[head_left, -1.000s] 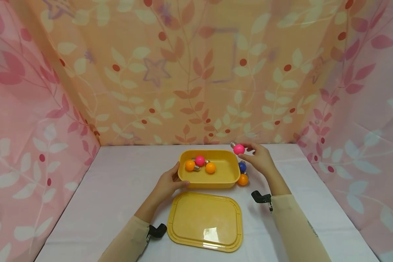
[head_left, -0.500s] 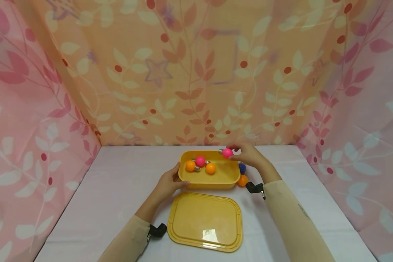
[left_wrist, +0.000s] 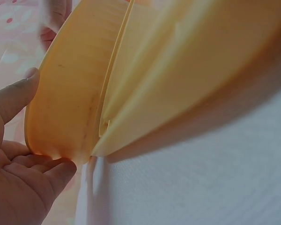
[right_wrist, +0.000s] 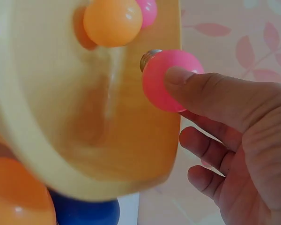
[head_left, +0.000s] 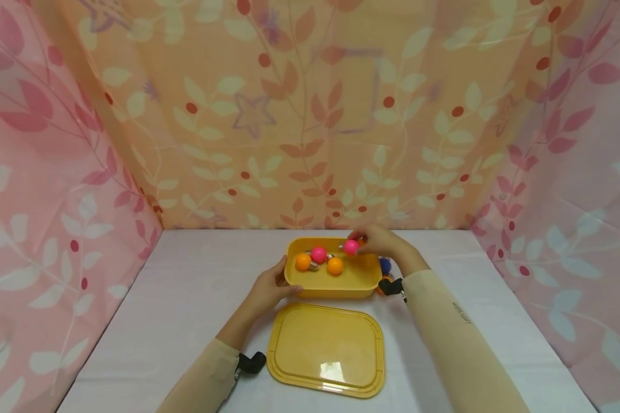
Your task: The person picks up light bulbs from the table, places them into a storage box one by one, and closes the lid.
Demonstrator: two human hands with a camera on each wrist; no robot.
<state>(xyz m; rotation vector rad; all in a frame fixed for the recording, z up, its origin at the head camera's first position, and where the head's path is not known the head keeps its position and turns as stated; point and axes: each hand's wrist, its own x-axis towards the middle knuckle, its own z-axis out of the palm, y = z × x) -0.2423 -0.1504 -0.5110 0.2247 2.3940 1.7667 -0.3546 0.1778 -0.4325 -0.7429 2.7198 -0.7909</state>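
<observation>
Between thumb and fingers, my right hand (head_left: 386, 242) pinches a pink light bulb (head_left: 351, 247) over the right part of a yellow plastic box (head_left: 336, 293). The right wrist view shows the thumb across the pink globe of the bulb (right_wrist: 159, 89), its metal screw base pointing away from the hand. At the box's left end, my left hand (head_left: 264, 291) grips the wall, thumb at the front corner and fingers round the side. Inside the box lie another pink bulb (head_left: 318, 255) and two orange bulbs, one to the left (head_left: 303, 262) and one near the middle (head_left: 334, 265).
A yellow lid (head_left: 325, 344) lies flat in front of the box on the white cloth (head_left: 186, 310). Just right of the box sit a blue bulb (head_left: 385, 265) and an orange bulb (right_wrist: 18, 192), partly hidden. Patterned curtains (head_left: 310, 115) stand behind and at both sides.
My right hand has carried the pink bulb leftward, from beyond the box's right rear corner to over its inside, and lower. My left hand keeps its grip on the box.
</observation>
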